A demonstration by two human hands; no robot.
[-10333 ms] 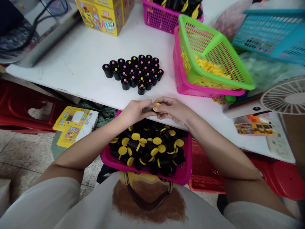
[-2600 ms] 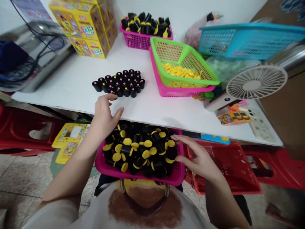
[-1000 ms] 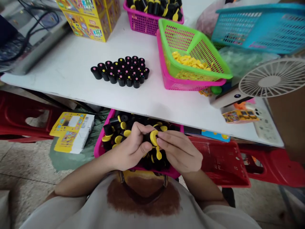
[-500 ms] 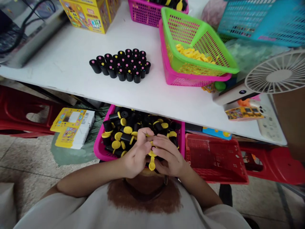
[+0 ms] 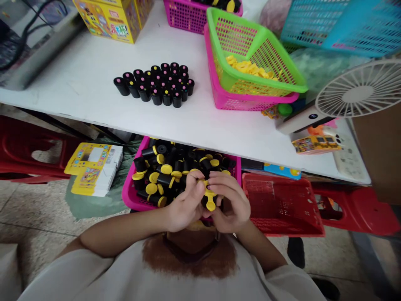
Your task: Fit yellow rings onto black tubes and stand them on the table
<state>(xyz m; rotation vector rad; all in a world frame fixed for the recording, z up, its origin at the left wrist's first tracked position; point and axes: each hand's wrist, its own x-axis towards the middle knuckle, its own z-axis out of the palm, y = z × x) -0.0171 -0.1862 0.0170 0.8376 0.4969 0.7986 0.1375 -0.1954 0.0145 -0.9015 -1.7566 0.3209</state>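
Note:
A yellow cap (image 5: 210, 201) with a round tab is held between my two hands, in front of my chest. My left hand (image 5: 185, 205) is closed, thumb and forefinger pressed on the cap's left side. My right hand (image 5: 231, 200) curls around its other side, fingertips on the top edge. Something black shows just beneath the cap, mostly hidden by my fingers. Under the hands, a pink basket (image 5: 129, 193) holds many black tubes (image 5: 164, 179) with yellow lids, lying in a jumble.
On the white table (image 5: 94, 92) stand black cylinders (image 5: 156, 97) with pink and yellow dots. Behind them are a green basket (image 5: 266, 85) of yellow pieces, a yellow box (image 5: 120, 27) and a fan (image 5: 357, 94). A red crate (image 5: 282, 209) is at the right, flat cartons (image 5: 94, 167) at the left.
Both hands and the cap have shifted slightly right, and the cap's tab sits higher. My right hand's fingers have spread back a little, showing more of the cap. The camera view has shifted slightly.

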